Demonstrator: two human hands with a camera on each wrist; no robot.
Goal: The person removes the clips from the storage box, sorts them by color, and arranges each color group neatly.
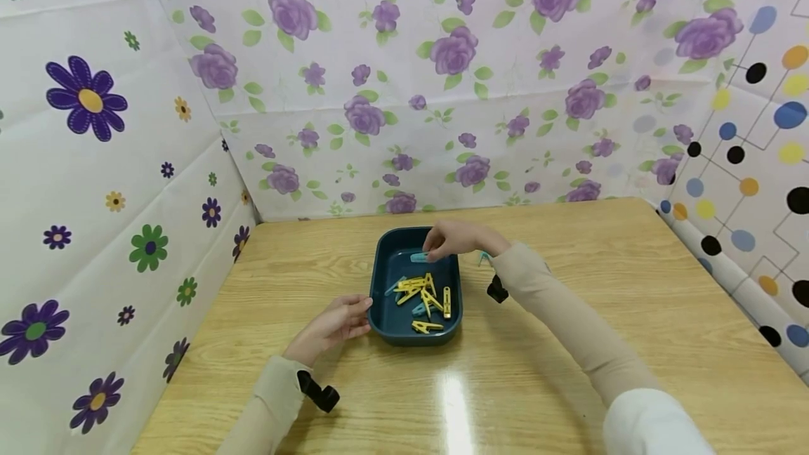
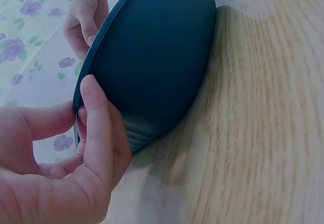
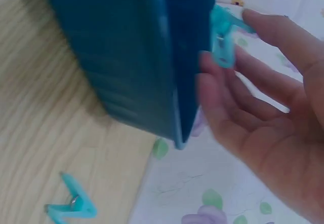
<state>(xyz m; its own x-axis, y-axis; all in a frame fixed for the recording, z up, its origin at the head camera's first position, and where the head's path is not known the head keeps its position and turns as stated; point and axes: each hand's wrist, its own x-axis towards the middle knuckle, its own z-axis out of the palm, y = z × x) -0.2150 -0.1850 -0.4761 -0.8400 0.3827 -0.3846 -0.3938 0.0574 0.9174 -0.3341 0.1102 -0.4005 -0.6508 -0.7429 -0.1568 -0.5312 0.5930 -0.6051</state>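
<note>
Head view puts the turquoise clothespin [image 1: 418, 257] within the outline of the navy plastic bin [image 1: 413, 340], toward its far end; I cannot tell whether it touches the bin's floor. My right hand [image 1: 456, 239] grasps it, thumb against one leg and fingertips against the other. A light, even pinch seems best, since a hard squeeze could twist the pin loose. I should let go low, with my knuckles clear of the bin's rim. Nearer me in the bin lie jumbled yellow clothespins [image 1: 446, 302] and a few blue ones, so setting this one flat at the far end would probably avoid snagging. At the bin's left side, my left hand [image 1: 338, 325] pinches the rim, a good brace against sliding. Right of the bin, a loose turquoise clothespin [image 3: 73, 203] lies on the wooden table [image 1: 543, 378].
</note>
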